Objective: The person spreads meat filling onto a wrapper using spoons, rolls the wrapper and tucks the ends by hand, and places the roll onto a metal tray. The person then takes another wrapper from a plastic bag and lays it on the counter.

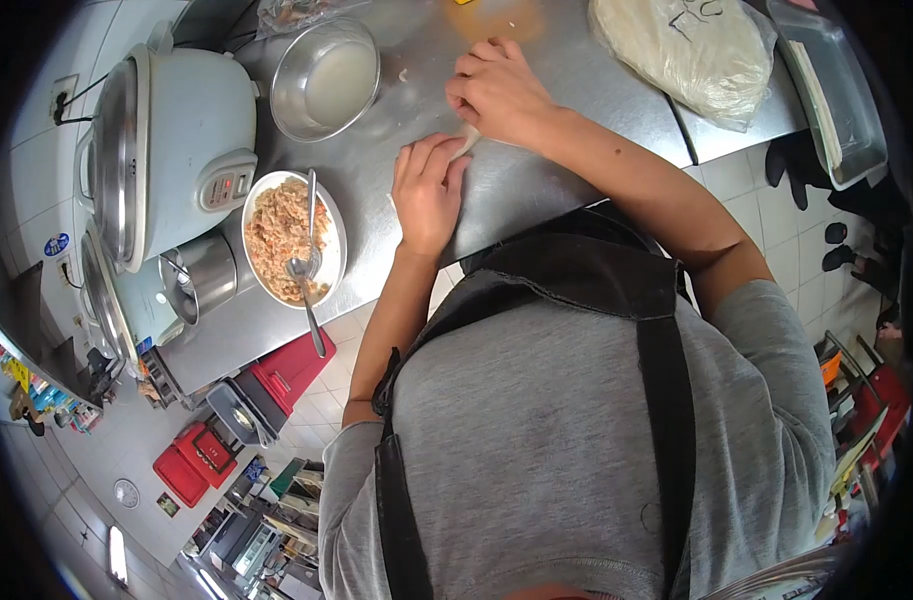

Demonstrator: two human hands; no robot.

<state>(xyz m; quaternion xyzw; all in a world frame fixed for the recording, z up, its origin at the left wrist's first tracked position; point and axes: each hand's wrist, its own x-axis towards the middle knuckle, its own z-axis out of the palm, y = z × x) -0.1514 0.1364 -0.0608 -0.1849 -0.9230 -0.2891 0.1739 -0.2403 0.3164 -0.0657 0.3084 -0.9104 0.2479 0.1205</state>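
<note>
On the steel table (pixel 376 240), a thin whitish sheet (pixel 466 143), perhaps dough, shows between my two hands. My left hand (pixel 428 195) has its fingers curled and pressed together on the sheet's left part. To the upper right, my right hand (pixel 501 95) is closed with bent fingers over the sheet's other end; its fingertips hide what they pinch. Left of my left hand is a white oval dish (pixel 338 262) of minced filling (pixel 276 235), with two metal spoons (pixel 314 310) in it. Above the dish stands a metal bowl (pixel 288 95) holding cloudy liquid.
A large pale cooker (pixel 191 140) stands at the left, with a metal pot (pixel 214 275) below it. A plastic-wrapped pale mass (pixel 686 55) lies upper right, beside a grey tray (pixel 861 130). Red bins (pixel 296 372) stand under the table. Another person's dark shoes (pixel 838 258) show at right.
</note>
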